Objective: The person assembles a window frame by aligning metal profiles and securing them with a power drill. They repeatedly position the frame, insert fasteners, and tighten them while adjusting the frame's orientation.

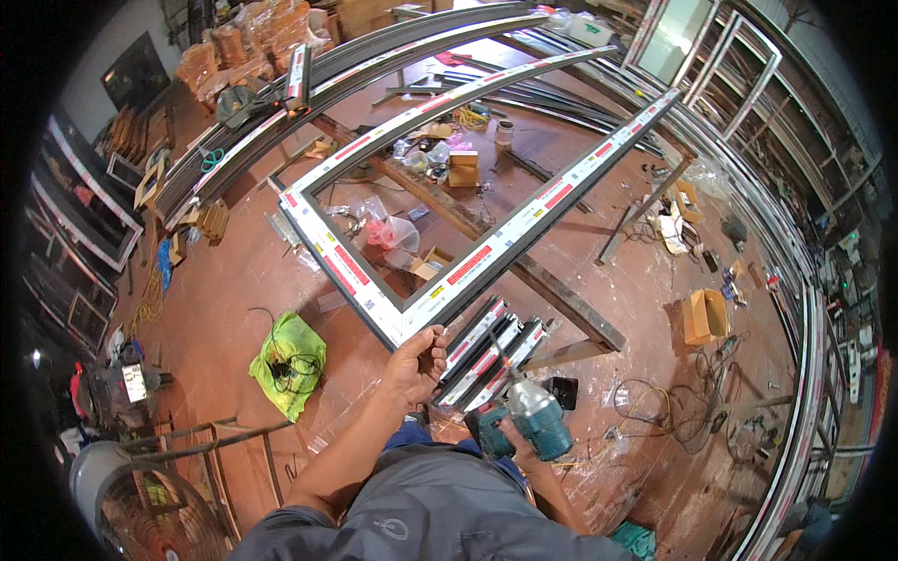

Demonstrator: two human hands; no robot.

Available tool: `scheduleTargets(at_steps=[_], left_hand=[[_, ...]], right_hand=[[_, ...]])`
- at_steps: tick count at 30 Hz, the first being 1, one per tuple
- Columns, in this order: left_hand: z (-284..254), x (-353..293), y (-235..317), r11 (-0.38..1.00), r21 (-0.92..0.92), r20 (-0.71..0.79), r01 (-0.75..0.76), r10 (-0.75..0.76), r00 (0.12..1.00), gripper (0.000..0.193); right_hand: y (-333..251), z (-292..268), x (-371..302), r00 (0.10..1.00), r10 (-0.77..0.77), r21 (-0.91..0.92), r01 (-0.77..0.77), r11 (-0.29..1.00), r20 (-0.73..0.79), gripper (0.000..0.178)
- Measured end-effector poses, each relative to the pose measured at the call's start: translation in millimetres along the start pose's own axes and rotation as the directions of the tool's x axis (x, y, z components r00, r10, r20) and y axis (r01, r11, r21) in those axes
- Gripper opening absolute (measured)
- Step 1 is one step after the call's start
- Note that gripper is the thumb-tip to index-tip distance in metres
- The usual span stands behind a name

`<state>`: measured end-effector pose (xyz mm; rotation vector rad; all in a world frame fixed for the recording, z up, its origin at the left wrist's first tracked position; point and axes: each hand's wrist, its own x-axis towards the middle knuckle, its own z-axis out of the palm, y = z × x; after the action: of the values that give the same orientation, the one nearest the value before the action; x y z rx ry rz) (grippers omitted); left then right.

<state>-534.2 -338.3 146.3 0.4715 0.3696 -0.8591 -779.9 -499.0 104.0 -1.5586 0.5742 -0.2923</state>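
Left hand [415,368] fist-like at frame corner [400,321], right hand [525,454] low around drill [540,423]

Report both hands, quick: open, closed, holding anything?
Left hand: closed, at the near corner of the white frame; can't tell whether it pinches something small.
Right hand: closed, holding the teal power drill.

Bright centre, dark fisheye-bent edges
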Motion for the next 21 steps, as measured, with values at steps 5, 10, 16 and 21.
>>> scheduleTargets(at_steps=[5,10,16,21], left_hand=[[11.8,-6.3,-42.3,0.973,0.204,-0.213,-0.111,0.155,0.965,0.028],[3.0,-17.6,-75.2,0.972,0.12,-0.294,-0.203,0.23,0.928,0.03],[-14.1,-28.2,-91.8,0.944,0.198,-0.308,-0.263,0.314,0.898,0.025],[-13.9,-27.5,-91.6,0.949,0.122,-0.441,-0.292,0.315,0.84,0.03]], right_hand=[[-15.3,-14.9,16.8,0.923,-0.257,-0.264,0.334,0.905,0.287,0.033],[-0.5,-42.5,27.4,0.801,-0.363,-0.35,0.551,0.757,0.476,0.031],[16.7,-49.8,29.7,0.818,-0.296,-0.163,0.421,0.892,0.493,0.031],[29.5,-34.0,25.4,0.836,-0.001,0.327,-0.214,0.921,0.548,0.036]])
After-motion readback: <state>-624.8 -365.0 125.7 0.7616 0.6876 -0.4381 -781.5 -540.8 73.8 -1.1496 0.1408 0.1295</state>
